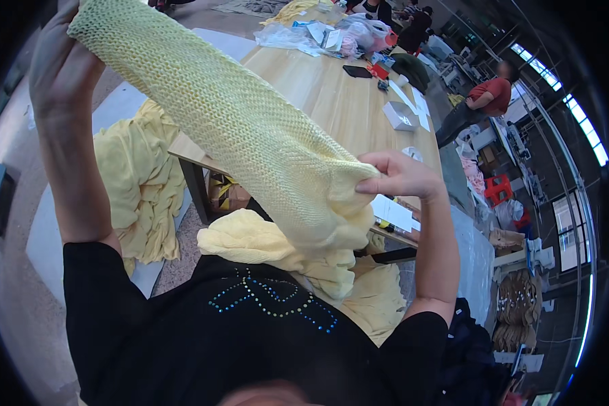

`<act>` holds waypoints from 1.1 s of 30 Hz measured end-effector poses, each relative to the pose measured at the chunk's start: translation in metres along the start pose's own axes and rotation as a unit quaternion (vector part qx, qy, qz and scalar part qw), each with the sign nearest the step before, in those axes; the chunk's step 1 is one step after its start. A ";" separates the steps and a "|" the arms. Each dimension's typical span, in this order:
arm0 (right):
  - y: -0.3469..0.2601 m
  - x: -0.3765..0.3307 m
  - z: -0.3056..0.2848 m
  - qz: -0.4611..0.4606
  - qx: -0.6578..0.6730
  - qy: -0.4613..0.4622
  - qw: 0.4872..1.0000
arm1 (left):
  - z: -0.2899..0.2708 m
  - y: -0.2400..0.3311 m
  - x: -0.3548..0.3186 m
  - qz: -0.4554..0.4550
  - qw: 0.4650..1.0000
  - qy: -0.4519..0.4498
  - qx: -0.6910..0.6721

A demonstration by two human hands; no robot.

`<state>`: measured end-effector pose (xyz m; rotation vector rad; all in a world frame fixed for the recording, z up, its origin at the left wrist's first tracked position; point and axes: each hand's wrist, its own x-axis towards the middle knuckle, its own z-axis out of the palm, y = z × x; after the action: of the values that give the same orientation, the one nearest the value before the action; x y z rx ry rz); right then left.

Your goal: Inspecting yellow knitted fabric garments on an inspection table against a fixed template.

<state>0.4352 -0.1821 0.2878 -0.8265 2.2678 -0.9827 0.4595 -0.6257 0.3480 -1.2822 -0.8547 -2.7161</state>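
A pale yellow knitted garment piece (223, 115), long and tube-like, stretches diagonally between my two hands. High at the upper left, my left hand (64, 71) grips its end, with the fingers mostly behind the fabric. My right hand (402, 177) pinches the other end between thumb and fingers, bunching the knit there. Below that hand the knit hangs in gathered folds. More yellow knit fabric (240, 238) lies bunched in front of my body, partly hidden by the stretched piece.
A wooden table (298, 78) stands ahead, with plastic bags (358, 34), a black phone (356, 72) and a white box (400, 116) on it. Yellow knitwear (139, 183) is heaped at left. A person in a red shirt (492, 98) stands at right near a red stool (498, 189).
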 end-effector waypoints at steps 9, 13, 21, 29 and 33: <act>-0.134 -0.075 -0.025 -0.128 -0.178 0.201 0.955 | -0.082 0.013 -0.014 -0.037 0.993 0.030 -0.108; -0.077 -0.061 -0.021 0.021 0.073 0.014 0.997 | -0.133 0.013 -0.048 -0.087 0.978 0.145 -0.125; -0.053 -0.033 0.012 -0.028 -0.177 0.309 0.934 | -0.122 -0.084 -0.073 -0.286 0.920 0.211 0.166; -0.025 0.014 0.048 -0.113 0.033 0.196 0.973 | 0.014 -0.212 -0.045 -0.368 0.842 -0.101 0.380; 0.030 0.003 0.056 -0.078 0.380 -0.050 0.920 | 0.009 -0.208 -0.038 -0.355 0.913 0.015 0.199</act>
<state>0.4606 -0.1932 0.2305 -0.6782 1.5295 -1.6888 0.4409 -0.4523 0.2283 -0.9636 -2.0803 -2.7428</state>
